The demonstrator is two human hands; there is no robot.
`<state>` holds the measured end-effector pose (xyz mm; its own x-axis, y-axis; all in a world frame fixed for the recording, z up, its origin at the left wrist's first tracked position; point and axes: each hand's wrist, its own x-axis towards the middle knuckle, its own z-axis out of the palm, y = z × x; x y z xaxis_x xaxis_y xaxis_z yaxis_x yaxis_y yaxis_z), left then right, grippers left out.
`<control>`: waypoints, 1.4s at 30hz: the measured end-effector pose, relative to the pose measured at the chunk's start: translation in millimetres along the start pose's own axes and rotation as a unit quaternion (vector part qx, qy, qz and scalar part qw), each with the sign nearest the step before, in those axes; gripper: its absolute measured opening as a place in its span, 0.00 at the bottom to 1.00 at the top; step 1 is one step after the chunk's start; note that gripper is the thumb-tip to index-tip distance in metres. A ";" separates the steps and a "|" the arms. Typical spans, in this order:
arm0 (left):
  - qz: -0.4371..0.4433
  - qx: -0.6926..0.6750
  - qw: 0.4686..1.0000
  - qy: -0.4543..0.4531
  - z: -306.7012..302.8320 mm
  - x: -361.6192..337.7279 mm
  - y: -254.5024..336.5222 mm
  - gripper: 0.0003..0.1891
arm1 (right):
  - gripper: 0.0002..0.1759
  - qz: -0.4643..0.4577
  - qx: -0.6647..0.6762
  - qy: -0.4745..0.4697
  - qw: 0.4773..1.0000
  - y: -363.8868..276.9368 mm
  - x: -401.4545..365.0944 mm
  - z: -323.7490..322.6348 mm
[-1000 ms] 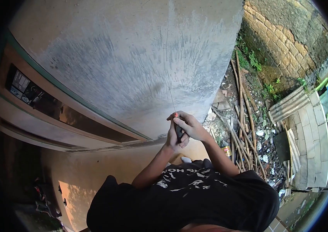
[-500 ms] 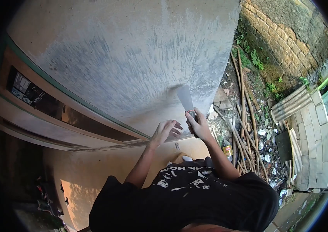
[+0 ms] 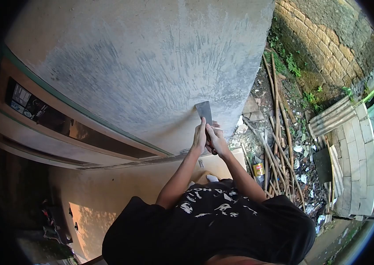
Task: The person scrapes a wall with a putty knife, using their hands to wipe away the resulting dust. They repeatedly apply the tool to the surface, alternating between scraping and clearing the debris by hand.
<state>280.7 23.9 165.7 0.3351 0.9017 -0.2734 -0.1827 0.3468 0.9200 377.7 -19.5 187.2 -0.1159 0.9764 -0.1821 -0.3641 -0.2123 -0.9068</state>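
Observation:
A putty knife [image 3: 204, 111] with a wide metal blade points up at the scraped, grey-streaked wall [image 3: 142, 75], its edge close to the surface. My right hand [image 3: 217, 139] is wrapped round its dark handle. Against the left side of the blade, near the handle, presses my left hand [image 3: 200, 137], closed with its thumb along the metal. The two hands sit side by side, touching at the tool. A shadow of the knife and hands falls on the wall to the left.
A green-edged wooden frame [image 3: 85, 137] with dark panels runs along the left. Bamboo poles [image 3: 276, 106] and rubble lie beyond the wall's right edge, beside stacked pale blocks [image 3: 350, 163] and a corrugated sheet [image 3: 333, 119]. A tan floor [image 3: 138, 190] lies below.
My left hand has moved right and closed onto the putty knife's blade. My right hand has shifted slightly left and down with the knife, which now stands more upright.

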 end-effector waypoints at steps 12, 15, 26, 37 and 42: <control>0.030 0.031 0.991 0.127 6.1 -0.4 11.8 0.37 | 0.21 -0.149 -0.192 0.086 0.966 31.3 28.0 -1.5; 0.031 0.009 0.991 0.133 16.1 -13.9 18.3 0.36 | 0.23 -0.167 -0.186 0.073 0.966 32.7 29.8 -4.0; 0.085 -0.083 0.977 0.175 20.5 -0.3 7.8 0.30 | 0.25 -0.184 -0.290 0.101 0.934 23.4 26.1 -6.0; 0.060 -0.046 0.978 0.192 16.8 -6.5 4.9 0.28 | 0.25 -0.087 -0.219 0.065 0.970 24.5 23.3 -6.6; 0.076 -0.081 0.977 0.181 9.5 0.7 -9.9 0.27 | 0.27 -0.168 -0.178 0.118 0.962 43.8 30.5 -2.0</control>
<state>291.5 18.7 159.0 -0.0510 0.9679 -0.2462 -0.3595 0.2122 0.9087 360.0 1.0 141.2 0.1806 0.9784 0.1006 -0.0001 0.1023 -0.9948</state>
